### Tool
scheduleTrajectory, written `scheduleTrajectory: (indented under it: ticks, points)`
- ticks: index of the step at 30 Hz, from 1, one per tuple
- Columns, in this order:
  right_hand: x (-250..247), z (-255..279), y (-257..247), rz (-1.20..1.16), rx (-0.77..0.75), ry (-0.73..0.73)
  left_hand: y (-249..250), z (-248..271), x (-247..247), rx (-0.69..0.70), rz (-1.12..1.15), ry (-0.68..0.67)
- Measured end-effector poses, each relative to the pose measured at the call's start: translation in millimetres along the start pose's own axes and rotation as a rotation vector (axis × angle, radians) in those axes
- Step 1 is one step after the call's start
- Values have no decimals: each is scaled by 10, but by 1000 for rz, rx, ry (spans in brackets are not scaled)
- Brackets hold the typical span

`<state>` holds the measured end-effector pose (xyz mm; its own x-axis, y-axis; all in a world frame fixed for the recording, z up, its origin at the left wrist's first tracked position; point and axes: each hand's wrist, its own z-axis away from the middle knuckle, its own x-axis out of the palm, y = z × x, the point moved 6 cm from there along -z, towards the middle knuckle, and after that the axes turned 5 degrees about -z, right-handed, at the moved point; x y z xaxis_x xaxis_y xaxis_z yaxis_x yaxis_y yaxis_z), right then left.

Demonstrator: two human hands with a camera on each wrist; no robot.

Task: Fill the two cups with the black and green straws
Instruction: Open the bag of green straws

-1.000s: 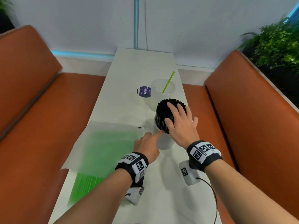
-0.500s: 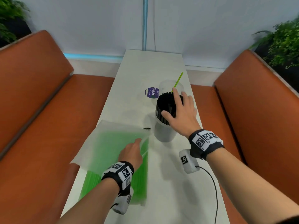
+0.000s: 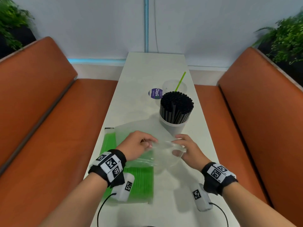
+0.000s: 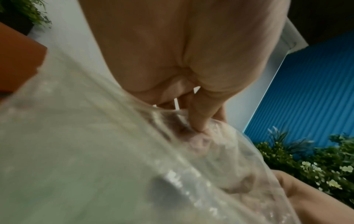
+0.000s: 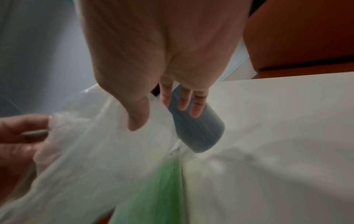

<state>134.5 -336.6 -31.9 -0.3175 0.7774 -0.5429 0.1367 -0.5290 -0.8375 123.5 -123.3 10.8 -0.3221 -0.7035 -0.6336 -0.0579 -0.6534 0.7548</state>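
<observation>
Between two orange benches (image 3: 49, 115) we saw a long white surface (image 3: 137, 76). On its near part lay a clear plastic bag (image 3: 141, 128) of green straws (image 3: 139, 182), its open end lifted. Our left hand (image 3: 136, 145) pinched one edge of the bag's mouth, and our right hand (image 3: 190, 149) pinched the other edge between thumb and forefinger, its remaining fingers loose. Just beyond stood a cup (image 3: 173, 126) packed with black straws (image 3: 176, 105). Behind it a second clear cup (image 3: 168, 85) held one green straw (image 3: 180, 81), beside a small purple sticker (image 3: 155, 93).
</observation>
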Motion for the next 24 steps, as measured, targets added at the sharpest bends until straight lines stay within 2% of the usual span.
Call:
scheduleTrajectory:
  ticks: [4,6,9,11,12,15,18,21,24]
  points:
    - [-375,134,-183,-220,-37,181,87,38,-214,29,63,78]
    - [-664,244,-231,-313,-45,340,127,53,-295,30,129,66]
    - [-1077,421,-247,-466,-67,611,193,-12,-270,-43,465,50]
    - [-1262,499,-160,-551,-15,735,282,-63,-138,-67,654,12]
    - [-1323,524,-92,-543,41,774,356,-92,-51,-47,662,-12]
    - [-1426,561,142,-424,234,778,521,-132,250,23,524,-47]
    - [-1465,601,353,-246,374,701,455,-241,496,-14,423,57]
    - [-1531,656,506,-109,464,664,300,-311,745,-102,380,81]
    - [-1483,732,578,35,487,635,62,-343,1006,-281,281,98]
